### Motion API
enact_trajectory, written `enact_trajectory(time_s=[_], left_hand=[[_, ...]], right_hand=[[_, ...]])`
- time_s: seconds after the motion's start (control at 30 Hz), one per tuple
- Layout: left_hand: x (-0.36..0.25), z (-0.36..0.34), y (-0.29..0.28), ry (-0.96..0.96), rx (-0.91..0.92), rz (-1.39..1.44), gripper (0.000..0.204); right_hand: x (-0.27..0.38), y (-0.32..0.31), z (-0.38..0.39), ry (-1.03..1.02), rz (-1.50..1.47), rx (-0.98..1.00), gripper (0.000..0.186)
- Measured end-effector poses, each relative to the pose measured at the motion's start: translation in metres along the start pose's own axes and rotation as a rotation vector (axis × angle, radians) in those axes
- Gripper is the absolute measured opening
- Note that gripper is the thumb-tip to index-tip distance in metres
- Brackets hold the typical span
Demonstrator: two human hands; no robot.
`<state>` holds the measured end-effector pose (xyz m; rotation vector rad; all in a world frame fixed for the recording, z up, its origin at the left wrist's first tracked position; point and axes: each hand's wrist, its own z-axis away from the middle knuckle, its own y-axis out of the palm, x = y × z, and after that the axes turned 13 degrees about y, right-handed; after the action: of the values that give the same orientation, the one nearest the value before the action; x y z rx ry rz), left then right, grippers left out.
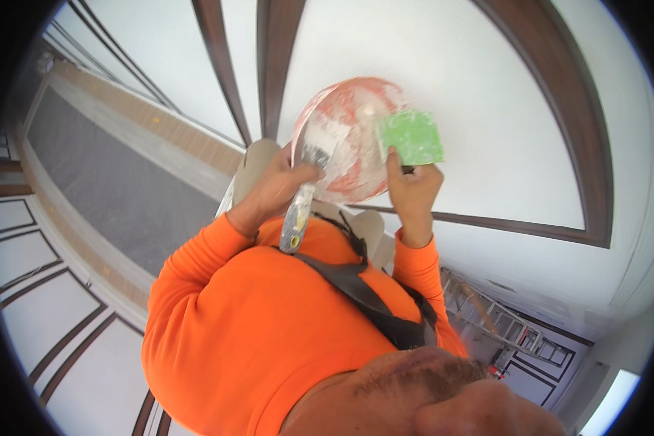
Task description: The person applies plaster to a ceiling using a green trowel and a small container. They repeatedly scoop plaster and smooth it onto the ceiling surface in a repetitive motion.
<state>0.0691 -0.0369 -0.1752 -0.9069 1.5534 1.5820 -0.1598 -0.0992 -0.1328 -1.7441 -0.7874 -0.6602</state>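
Left hand: we grip the rim of a round, red-orange, plaster-smeared bucket with a grey-handled metal putty knife, blade inside.
Right hand: we hold a flat, green, white-smeared spreader at the bucket's right edge.
Wall: white, dark brown trim, before us.
Floor: long grey covering to our left.
Behind our right arm: metal ladder.

Bright, soft light, fisheye-bent edges, black corners

We see a round red bucket, its inside smeared with white paste; a caked putty knife, handle past the near rim; a white-smudged green scraper, right.
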Motion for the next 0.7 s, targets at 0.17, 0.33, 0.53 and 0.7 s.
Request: enact_trajectory(time_s=[0.17, 0.33, 0.53, 0.7], left_hand=[[-0.002, -0.004, -0.006, -0.064, 0.025, -0.074, 0.046], [0.0, 0.0, 0.001, -0.019, -0.041, 0.031, 0.044], [0.007, 0.0, -0.004, -0.042, -0.025, 0.017, 0.044], [0.011, -0.002, -0.003, -0.017, -0.039, 0.054, 0.042]], right_hand=[[-0.001, -0.001, -0.003, -0.046, 0.078, -0.044, 0.012], [-0.001, -0.002, -0.001, -0.119, 0.087, -0.111, 0.01], [0.011, -0.011, 0.004, -0.074, 0.015, -0.046, 0.01], [-0.001, 0.007, 0.002, -0.129, 0.014, -0.022, 0.01]])
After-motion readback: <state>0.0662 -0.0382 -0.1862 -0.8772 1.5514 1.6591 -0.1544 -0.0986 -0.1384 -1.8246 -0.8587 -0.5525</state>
